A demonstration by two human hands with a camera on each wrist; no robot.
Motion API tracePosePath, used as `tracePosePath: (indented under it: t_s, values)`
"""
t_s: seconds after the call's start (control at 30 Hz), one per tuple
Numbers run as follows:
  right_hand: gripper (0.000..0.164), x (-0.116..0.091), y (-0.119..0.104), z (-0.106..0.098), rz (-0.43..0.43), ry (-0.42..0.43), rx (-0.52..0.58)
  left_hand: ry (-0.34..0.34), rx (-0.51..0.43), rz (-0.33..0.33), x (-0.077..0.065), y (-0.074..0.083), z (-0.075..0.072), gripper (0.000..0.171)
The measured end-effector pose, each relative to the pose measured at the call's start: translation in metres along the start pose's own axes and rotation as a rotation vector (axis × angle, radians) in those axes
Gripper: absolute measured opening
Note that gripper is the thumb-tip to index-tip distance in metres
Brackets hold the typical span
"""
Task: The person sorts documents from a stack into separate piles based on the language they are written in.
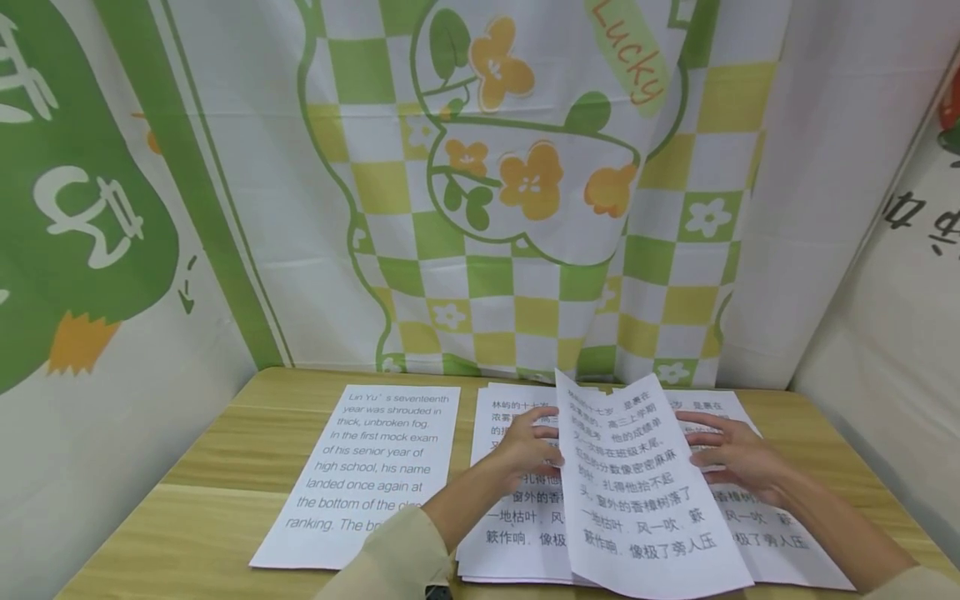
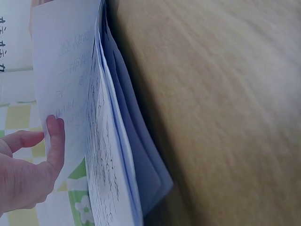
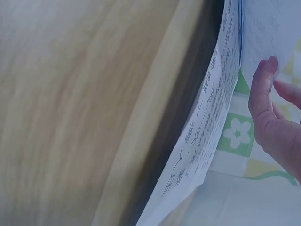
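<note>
Both hands hold a printed sheet of paper (image 1: 637,508) between them, its top raised and curled and its lower edge near the table front. My left hand (image 1: 521,454) pinches its left edge; in the left wrist view the fingers (image 2: 57,141) lie against the sheet's back. Along the opposite edge, my right hand (image 1: 738,458) grips it likewise, fingertips (image 3: 269,66) at the margin in the right wrist view. Beneath the left hand is a paper stack (image 1: 513,521) of several layers with Chinese text. Another printed sheet (image 1: 787,542) lies under the right hand, partly covered by the raised one.
A sheet with English text (image 1: 360,475) lies on the left of the wooden table (image 1: 202,508), its lower right corner hidden by the left sleeve (image 1: 397,554). A checked, flowered curtain (image 1: 517,275) hangs behind the table's back edge.
</note>
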State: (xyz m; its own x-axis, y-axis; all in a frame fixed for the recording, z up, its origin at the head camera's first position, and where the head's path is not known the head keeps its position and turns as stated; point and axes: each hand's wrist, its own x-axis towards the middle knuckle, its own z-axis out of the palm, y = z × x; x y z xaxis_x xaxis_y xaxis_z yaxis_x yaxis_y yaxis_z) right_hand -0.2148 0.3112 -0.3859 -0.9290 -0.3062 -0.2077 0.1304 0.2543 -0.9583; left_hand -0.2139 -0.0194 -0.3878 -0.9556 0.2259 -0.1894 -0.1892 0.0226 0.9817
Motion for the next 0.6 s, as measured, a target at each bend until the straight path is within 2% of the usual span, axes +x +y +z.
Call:
tracePosePath:
  t_s: [0.33,0.6]
  values:
    - [0.080,-0.001,0.003,-0.014,-0.014,-0.016,-0.015,0.003,-0.005,-0.003,0.001,0.002,0.006,0.082]
    - [0.080,-0.004,0.008,-0.017,0.014,0.013,-0.009,-0.019,0.021,-0.016,0.005,-0.003,0.010,0.079]
